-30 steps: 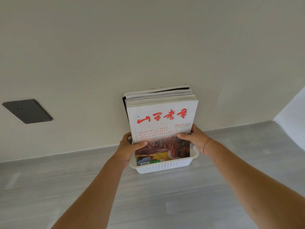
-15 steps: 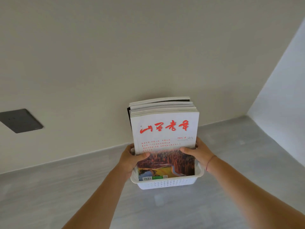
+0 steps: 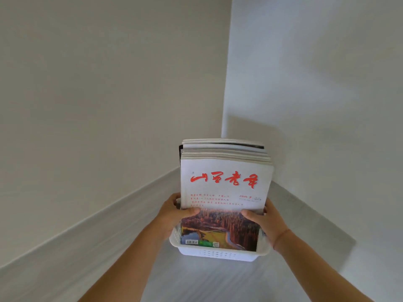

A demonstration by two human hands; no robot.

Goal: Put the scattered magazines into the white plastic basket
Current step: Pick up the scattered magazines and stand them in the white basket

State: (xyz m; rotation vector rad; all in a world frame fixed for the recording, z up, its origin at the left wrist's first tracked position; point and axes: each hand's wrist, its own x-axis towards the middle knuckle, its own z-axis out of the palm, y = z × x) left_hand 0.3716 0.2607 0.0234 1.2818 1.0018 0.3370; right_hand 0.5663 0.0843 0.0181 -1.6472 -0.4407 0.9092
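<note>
A white plastic basket (image 3: pixel 216 254) with a perforated front wall holds a stack of several magazines (image 3: pixel 225 184) standing upright in it. The front cover is white with red brush lettering above a landscape photo. My left hand (image 3: pixel 174 211) grips the basket's left side, thumb pressed on the front cover. My right hand (image 3: pixel 267 219) grips the right side the same way, a thin red string around its wrist. The basket is held up in front of me, near a room corner.
A cream wall (image 3: pixel 109 94) runs on the left and a white wall (image 3: pixel 316 73) on the right, meeting in a corner just behind the magazines. Grey floor (image 3: pixel 207 280) and a pale baseboard (image 3: pixel 87 232) lie below.
My view has swung right toward the corner with the basket still held in both hands. The dark wall plate on the left has left the view. The white wall now fills the right side.
</note>
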